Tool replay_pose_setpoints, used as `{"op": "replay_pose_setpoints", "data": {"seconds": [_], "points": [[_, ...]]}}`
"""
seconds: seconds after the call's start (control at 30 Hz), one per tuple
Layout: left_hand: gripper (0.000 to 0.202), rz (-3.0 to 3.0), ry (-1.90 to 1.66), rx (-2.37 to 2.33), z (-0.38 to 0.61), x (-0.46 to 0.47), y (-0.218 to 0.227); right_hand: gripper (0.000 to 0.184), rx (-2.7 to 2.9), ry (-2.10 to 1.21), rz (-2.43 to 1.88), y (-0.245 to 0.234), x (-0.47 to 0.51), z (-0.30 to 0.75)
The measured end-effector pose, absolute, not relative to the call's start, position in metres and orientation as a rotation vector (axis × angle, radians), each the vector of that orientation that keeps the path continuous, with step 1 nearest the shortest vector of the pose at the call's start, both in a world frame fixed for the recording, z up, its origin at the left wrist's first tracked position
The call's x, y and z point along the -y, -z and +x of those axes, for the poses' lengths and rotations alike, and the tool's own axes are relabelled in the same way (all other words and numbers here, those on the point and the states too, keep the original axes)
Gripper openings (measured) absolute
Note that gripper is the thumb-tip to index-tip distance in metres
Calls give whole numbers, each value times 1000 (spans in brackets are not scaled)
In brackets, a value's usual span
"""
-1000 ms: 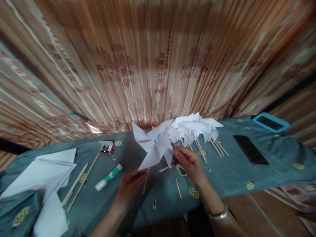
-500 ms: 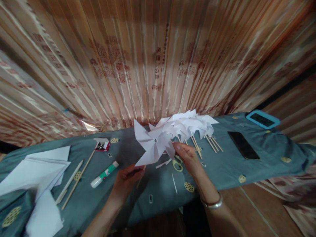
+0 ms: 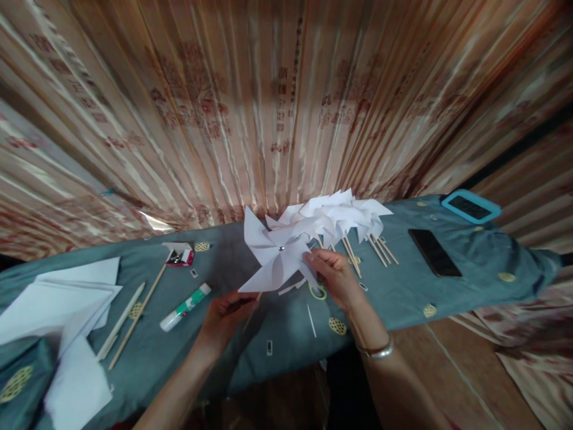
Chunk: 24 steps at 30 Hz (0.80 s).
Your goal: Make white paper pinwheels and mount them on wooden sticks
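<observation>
A white paper pinwheel [image 3: 274, 258] with a shiny pin at its centre is held up above the table. My left hand [image 3: 229, 310] is closed around its thin wooden stick, which shows below the blades. With thumb and fingers, my right hand [image 3: 333, 272] pinches the edge of the right-hand blade. Behind it, several finished-looking white pinwheels [image 3: 342, 214] lie overlapping, their sticks [image 3: 353, 258] pointing toward me. Scissors with pale green handles [image 3: 317, 291] lie partly hidden under the held pinwheel and my right hand.
On the cloth-covered table [image 3: 215, 352], a glue stick [image 3: 185, 307], a small box of pins [image 3: 181, 257], a wooden stick [image 3: 136, 319], a pencil-like white rod [image 3: 122, 319] and white paper sheets [image 3: 58, 304] lie left. A phone [image 3: 434, 252] and blue-framed device [image 3: 471, 206] lie right. A curtain [image 3: 250, 107] hangs behind.
The whole view has shifted slightly. The pinwheel has turned a little, and my right hand's fingers sit slightly lower along the blade. Both hands keep their hold.
</observation>
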<state>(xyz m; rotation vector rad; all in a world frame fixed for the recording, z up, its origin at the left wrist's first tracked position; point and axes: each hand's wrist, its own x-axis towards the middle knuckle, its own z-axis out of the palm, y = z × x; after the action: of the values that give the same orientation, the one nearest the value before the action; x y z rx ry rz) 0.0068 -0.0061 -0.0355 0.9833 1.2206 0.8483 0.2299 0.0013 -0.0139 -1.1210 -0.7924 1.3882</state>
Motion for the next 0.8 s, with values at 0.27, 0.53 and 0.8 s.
{"op": "replay_pose_setpoints", "data": {"seconds": [0.27,0.53,0.8], "points": [[20,1037,-845,-1243,9,7,36,32,788,-1455,-1071,17,-1,226],[20,1044,-843,-1217,6,7,41,29,816,-1501,-1061,20,0,219],[21,1001,-869,-1240,9,8,37,29,827,-1608,-1058,21,1,208]]}}
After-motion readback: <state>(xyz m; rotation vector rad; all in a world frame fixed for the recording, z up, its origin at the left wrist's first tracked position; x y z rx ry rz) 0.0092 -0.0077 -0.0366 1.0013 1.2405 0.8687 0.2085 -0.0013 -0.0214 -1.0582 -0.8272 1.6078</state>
